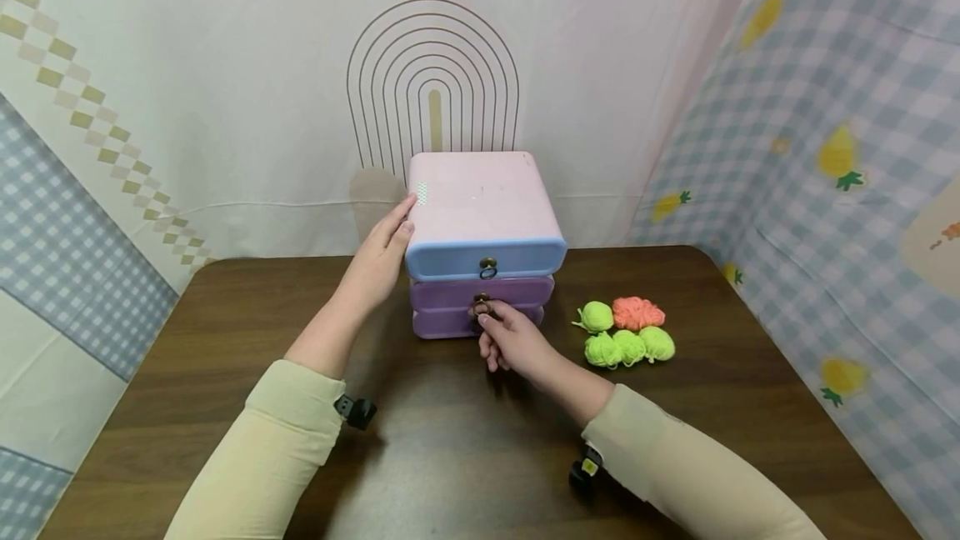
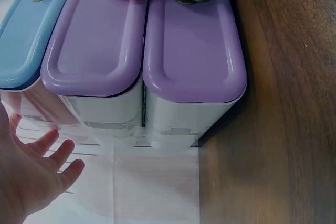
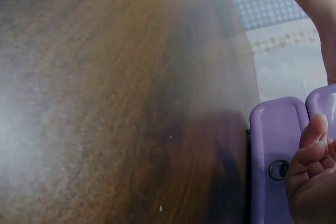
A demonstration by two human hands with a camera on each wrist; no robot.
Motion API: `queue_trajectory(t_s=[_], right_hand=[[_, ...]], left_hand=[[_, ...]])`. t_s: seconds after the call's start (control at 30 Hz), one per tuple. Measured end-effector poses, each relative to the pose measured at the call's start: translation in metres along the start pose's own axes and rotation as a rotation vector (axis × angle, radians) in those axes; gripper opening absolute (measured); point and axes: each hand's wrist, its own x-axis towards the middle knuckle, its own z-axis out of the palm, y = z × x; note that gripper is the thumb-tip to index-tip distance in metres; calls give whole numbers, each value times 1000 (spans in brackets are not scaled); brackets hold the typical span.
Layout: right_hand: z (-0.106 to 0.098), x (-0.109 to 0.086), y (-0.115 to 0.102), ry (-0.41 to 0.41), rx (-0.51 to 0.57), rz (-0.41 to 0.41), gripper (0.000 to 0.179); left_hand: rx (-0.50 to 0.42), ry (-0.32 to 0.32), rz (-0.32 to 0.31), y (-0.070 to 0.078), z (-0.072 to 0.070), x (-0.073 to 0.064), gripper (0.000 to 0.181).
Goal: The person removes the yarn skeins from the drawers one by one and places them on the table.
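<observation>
A small chest of drawers [image 1: 480, 198] with a pink top stands at the back of the table. It has a blue top drawer [image 1: 450, 262] and two purple drawers below, the middle drawer [image 2: 97, 40] and the bottom drawer [image 2: 197, 45]. My left hand [image 1: 378, 261] rests on the chest's left side with fingers extended; the left wrist view shows that hand [image 2: 31, 171] beside the pink wall. At the middle drawer, my right hand [image 1: 517, 344] pinches the ring pull [image 1: 482, 307]. A fingertip shows at this ring in the left wrist view. The bottom drawer's ring pull [image 3: 278, 170] hangs free.
Right of the chest lie several green yarn balls [image 1: 630, 347] and a coral yarn bundle [image 1: 637, 312]. The dark wooden table [image 1: 450, 473] meets a printed cloth [image 1: 247, 90] behind and a checked cloth [image 1: 810, 257] on the right.
</observation>
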Motion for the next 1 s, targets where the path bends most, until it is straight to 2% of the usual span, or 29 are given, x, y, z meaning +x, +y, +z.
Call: queue_trajectory(t_s=[0.4,0.63,1.0], right_hand=[[-3,-5,8,-33,-13,-4,30],[-8,-11,18,-22,-4,40,32],[-14,-14,29,-9,-63,2,32]], left_hand=[[-3,-7,-2,1,0,0,52],[0,-6,-11,1,-1,0,52],[3,-8,-8,2,0,0,52]])
